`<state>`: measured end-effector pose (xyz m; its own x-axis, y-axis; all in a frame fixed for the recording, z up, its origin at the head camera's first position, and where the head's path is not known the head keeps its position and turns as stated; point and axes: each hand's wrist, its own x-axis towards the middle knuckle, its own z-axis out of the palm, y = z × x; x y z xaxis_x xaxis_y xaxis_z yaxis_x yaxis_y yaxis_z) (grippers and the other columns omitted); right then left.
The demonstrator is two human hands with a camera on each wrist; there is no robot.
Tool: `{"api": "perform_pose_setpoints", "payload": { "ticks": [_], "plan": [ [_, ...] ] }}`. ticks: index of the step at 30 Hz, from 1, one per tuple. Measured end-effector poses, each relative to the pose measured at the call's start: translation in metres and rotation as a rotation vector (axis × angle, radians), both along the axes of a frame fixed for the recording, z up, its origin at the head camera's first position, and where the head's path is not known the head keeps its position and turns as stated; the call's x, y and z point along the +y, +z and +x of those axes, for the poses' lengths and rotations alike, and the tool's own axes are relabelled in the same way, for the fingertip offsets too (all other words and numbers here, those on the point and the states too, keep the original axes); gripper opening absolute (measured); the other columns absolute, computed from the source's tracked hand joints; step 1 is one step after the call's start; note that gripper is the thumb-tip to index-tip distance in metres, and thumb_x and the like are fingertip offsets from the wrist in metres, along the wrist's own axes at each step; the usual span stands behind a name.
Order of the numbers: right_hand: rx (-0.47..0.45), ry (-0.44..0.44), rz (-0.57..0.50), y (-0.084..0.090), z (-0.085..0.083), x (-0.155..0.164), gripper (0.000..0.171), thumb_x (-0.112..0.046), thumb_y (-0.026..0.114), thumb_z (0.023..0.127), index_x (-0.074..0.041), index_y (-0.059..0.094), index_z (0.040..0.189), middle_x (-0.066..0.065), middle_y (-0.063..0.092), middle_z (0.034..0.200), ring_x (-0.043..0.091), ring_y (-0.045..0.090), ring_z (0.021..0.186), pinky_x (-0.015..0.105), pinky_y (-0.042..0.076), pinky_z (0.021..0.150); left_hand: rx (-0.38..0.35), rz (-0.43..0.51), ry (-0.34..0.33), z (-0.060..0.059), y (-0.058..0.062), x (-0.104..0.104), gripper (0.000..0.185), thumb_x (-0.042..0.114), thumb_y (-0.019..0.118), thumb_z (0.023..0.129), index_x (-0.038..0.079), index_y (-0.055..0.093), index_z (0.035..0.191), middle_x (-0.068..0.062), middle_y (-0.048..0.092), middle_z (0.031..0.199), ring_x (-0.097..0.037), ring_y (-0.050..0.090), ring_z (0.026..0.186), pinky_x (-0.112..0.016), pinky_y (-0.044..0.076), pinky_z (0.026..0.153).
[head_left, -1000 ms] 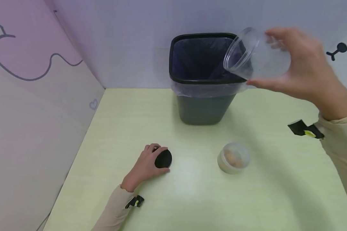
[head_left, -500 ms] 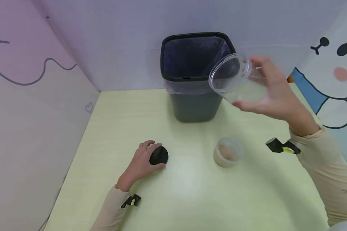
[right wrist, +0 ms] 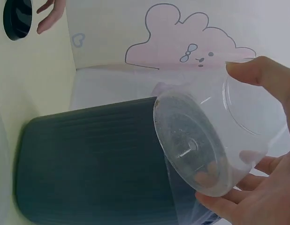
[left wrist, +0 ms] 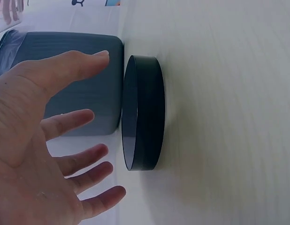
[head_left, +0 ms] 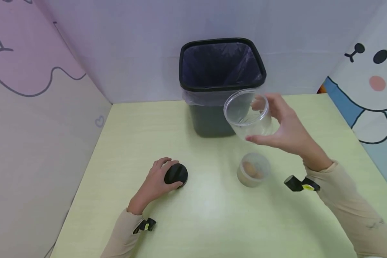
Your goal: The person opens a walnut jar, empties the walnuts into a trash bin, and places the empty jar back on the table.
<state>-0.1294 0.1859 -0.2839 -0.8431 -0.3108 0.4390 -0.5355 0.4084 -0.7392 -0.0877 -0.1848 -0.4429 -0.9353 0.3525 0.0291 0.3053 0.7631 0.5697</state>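
My right hand [head_left: 288,130] grips a clear plastic jar [head_left: 253,123] in the air, tilted, mouth toward the left, in front of the bin. Thumb and fingers lie on opposite sides of its wall; nothing shows inside. In the right wrist view the jar's round base [right wrist: 189,143] faces the camera. Low on the left, my left hand [head_left: 151,184] hovers around a round black lid [head_left: 176,174] lying on the table. The left wrist view has its fingers [left wrist: 88,180] spread and slightly bent, with a gap between them and the lid [left wrist: 150,112].
A dark bin [head_left: 209,120] with a black rim and a plastic liner stands at the table's back, against a pale wall. A small translucent tub [head_left: 244,179] with something brownish inside sits right of centre. Cartoon-printed walls border the pale table [head_left: 209,229].
My right hand has brought the jar down and left, from beside the bin's rim to in front of the bin, turning its mouth more upward. The left hand stays by the lid.
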Motion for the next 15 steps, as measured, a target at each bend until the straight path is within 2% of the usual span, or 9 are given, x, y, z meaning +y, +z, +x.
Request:
{"api": "perform_pose_setpoints", "payload": {
  "ticks": [5, 10, 15],
  "plan": [
    [-0.047, 0.044, -0.032, -0.017, 0.011, -0.008, 0.088, 0.002, 0.088, 0.057, -0.006, 0.044, 0.132, 0.009, 0.055, 0.121, 0.017, 0.050, 0.113, 0.024, 0.037, 0.098, -0.022, 0.015, -0.001, 0.002, -0.003, 0.001, 0.064, 0.038, 0.078, 0.077, 0.016, 0.054, 0.132, -0.013, 0.041, 0.136, -0.032, 0.036, 0.124, -0.053, 0.040, 0.092],
    [-0.079, 0.041, -0.007, -0.032, 0.022, -0.019, 0.085, -0.007, 0.090, 0.058, -0.009, 0.046, 0.130, 0.004, 0.057, 0.122, 0.019, 0.051, 0.112, 0.030, 0.039, 0.097, -0.042, 0.045, -0.004, 0.001, -0.002, 0.002, 0.064, 0.038, 0.077, 0.078, 0.015, 0.053, 0.133, -0.012, 0.040, 0.137, -0.031, 0.035, 0.125, -0.053, 0.040, 0.094],
    [-0.148, 0.104, -0.049, -0.047, 0.027, -0.031, 0.085, -0.008, 0.090, 0.059, -0.008, 0.044, 0.131, 0.005, 0.055, 0.126, 0.022, 0.049, 0.114, 0.039, 0.040, 0.097, -0.051, 0.061, 0.014, 0.000, 0.000, 0.000, 0.063, 0.036, 0.077, 0.078, 0.016, 0.054, 0.132, -0.010, 0.040, 0.136, -0.030, 0.035, 0.125, -0.051, 0.040, 0.094]
  ]
}}
